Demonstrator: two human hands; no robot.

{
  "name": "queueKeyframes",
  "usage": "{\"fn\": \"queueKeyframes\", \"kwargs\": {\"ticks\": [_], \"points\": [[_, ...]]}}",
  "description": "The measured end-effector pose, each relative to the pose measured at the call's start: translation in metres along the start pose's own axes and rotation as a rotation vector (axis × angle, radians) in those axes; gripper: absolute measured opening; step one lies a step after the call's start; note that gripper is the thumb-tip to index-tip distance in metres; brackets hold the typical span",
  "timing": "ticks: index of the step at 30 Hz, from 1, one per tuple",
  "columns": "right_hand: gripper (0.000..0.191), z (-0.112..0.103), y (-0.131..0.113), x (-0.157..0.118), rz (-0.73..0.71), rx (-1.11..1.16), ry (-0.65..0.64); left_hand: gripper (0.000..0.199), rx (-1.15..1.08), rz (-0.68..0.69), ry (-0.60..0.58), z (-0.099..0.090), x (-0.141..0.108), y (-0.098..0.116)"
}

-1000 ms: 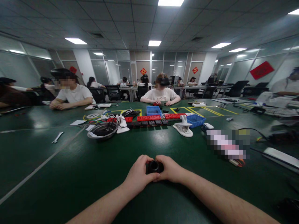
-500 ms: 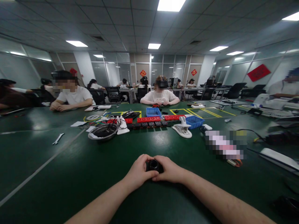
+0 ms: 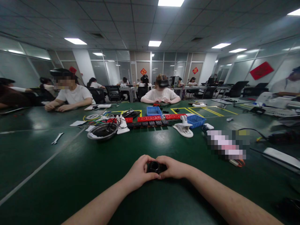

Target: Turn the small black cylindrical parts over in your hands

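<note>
A small black object with a round ring-like opening [image 3: 154,167] sits between my two hands, low over the green table; its exact kind cannot be made out. My left hand [image 3: 140,171] curls around its left side, fingers behind and thumb in front. From the other side, my right hand [image 3: 173,167] is bent around the right of it, fingertips at the back and thumb near the left thumb. Part of the object is hidden behind the fingers of both hands.
Ahead lie a metal bowl [image 3: 102,132] with black cable, red and black power strips [image 3: 149,118], a white clip stand [image 3: 183,127] and blue trays [image 3: 196,121]. A wrench [image 3: 57,138] rests at left. Co-workers sit across the table.
My right hand has shifted slightly right on the black object, and its thumb has moved, showing more of the object's right side. My left hand stays about where it was.
</note>
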State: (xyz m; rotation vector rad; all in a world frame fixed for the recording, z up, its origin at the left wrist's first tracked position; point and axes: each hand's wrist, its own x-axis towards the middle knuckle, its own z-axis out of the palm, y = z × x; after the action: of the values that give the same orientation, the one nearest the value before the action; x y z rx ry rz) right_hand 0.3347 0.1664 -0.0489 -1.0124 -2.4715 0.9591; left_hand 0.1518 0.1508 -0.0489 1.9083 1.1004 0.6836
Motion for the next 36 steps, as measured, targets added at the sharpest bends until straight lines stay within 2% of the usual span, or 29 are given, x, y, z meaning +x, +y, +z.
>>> {"fn": "queueKeyframes", "kwargs": {"ticks": [12,23,26,31,34,36], "points": [[0.026,-0.003,-0.003,-0.001,-0.021,-0.007,-0.027,0.037,-0.016,-0.011,-0.015,-0.001,-0.001,0.002],[0.03,0.004,0.003,0.002,0.098,0.045,0.026,0.04,0.015,-0.046,0.008,0.001,-0.003,0.009],[0.036,0.009,0.003,0.004,0.144,-0.038,0.096,0.037,0.077,-0.036,0.08,0.005,-0.004,0.01],[0.034,0.023,-0.011,0.011,0.286,-0.299,0.295,0.031,0.241,-0.081,0.317,0.015,-0.004,0.01],[0.028,0.029,-0.02,0.012,0.341,-0.437,0.368,0.03,0.254,-0.081,0.346,0.016,-0.003,0.009],[0.03,0.03,-0.022,0.01,0.329,-0.452,0.383,0.03,0.235,-0.051,0.335,0.013,-0.002,0.007]]}}
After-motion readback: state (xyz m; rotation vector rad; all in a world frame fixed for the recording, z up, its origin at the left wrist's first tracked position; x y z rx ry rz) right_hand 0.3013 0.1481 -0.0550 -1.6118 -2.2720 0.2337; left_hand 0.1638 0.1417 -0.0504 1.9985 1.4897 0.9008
